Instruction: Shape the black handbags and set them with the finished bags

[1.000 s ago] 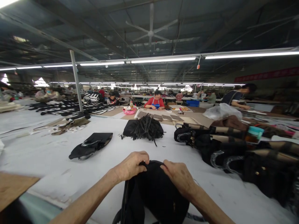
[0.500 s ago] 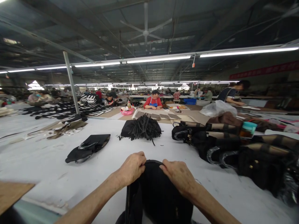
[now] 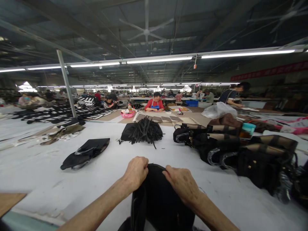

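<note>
A black fabric bag [image 3: 166,195] stands upright at the front of the white-covered table [image 3: 101,189], its lower part cut off by the picture's edge. My left hand [image 3: 136,172] is closed on the left side of its curved top edge. On the right side of the same edge, my right hand [image 3: 181,182] pinches the fabric between thumb and fingers. Beyond the hands lies a heap of black strips [image 3: 147,131] on a dark folded piece. Farther left, another flat black bag [image 3: 86,153] rests with its plastic-wrapped handles showing.
Several black bags with tan tops [image 3: 255,163] line the right side. Behind them stand a jar with a teal lid [image 3: 247,131] and a clear plastic bag [image 3: 219,110]. A pink basket [image 3: 127,114] sits near a co-worker in red [image 3: 154,104]. A metal post [image 3: 66,83] rises at left.
The view has turned slightly to the right, so the surroundings sit a little farther left. Both hands keep their hold on the bag's top edge.
</note>
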Available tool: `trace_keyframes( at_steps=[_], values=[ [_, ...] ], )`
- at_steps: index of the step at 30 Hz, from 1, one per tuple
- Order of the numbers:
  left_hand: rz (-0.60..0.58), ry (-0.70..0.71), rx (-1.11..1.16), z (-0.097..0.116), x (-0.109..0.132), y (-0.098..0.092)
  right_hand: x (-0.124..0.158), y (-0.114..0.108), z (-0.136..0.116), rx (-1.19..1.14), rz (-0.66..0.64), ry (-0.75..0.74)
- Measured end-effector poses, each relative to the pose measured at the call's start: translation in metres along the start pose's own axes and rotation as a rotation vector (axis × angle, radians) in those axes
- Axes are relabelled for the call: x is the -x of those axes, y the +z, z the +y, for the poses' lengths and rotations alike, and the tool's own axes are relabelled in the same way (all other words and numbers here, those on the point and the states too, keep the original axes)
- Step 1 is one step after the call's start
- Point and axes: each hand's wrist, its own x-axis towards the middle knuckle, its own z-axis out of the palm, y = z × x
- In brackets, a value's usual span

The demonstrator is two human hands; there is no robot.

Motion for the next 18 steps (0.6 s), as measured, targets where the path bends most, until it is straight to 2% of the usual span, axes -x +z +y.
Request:
trace_keyframes(
  at_steps=[4,8,12,18],
  values=[
    [0.013,0.080,0.007,-0.003,0.001,0.000,0.002,-0.006,-0.005,-0.014,-0.018,0.050],
    [-0.001,0.075,0.056,-0.001,0.001,0.000,-0.006,-0.012,-0.017,-0.004,-0.011,0.097],
    [-0.045,0.094,0.102,0.004,0.000,-0.003,-0.014,-0.011,-0.025,-0.078,-0.066,0.137],
    [-0.146,0.102,0.355,0.001,0.003,-0.010,-0.015,-0.011,-0.023,-0.119,-0.072,0.117]
  ],
)
